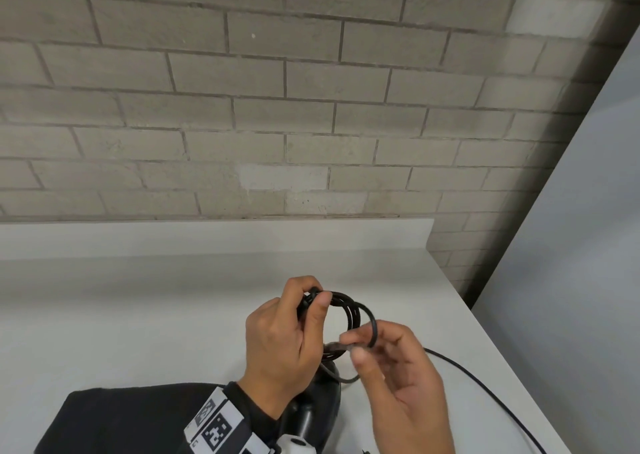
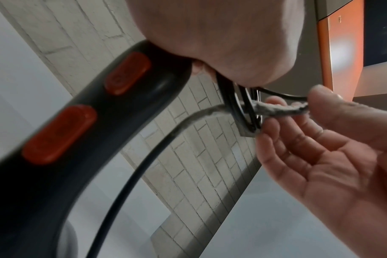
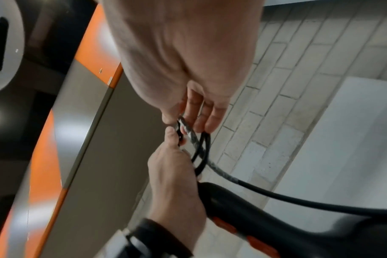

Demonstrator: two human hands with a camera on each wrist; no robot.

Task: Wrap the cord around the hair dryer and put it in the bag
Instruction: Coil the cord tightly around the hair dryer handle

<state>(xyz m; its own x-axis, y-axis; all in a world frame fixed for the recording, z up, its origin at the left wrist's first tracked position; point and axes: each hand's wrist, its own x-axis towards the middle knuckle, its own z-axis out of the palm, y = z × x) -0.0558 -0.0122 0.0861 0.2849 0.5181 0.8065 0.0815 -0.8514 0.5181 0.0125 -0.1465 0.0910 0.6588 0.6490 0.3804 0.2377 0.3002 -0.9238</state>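
Note:
My left hand (image 1: 313, 294) grips the end of the black hair dryer's (image 1: 315, 415) handle together with several loops of black cord (image 1: 351, 310). The handle, with two orange buttons (image 2: 88, 122), slopes down from that hand (image 2: 221, 52). My right hand (image 1: 353, 344) pinches a dusty grey stretch of the cord (image 2: 283, 109) between thumb and fingers, right beside the loops. In the right wrist view both hands, right (image 3: 183, 122) and left (image 3: 175, 139), meet at the coil above the dryer (image 3: 254, 218). A black bag (image 1: 114, 419) lies flat at the lower left, partly under my left forearm.
All of this is above a white counter (image 1: 156, 315) backed by a grey brick wall (image 1: 311, 107). Loose cord (image 1: 485, 388) trails off to the right, near the counter's right edge. A grey panel (image 1: 571, 245) stands past that edge.

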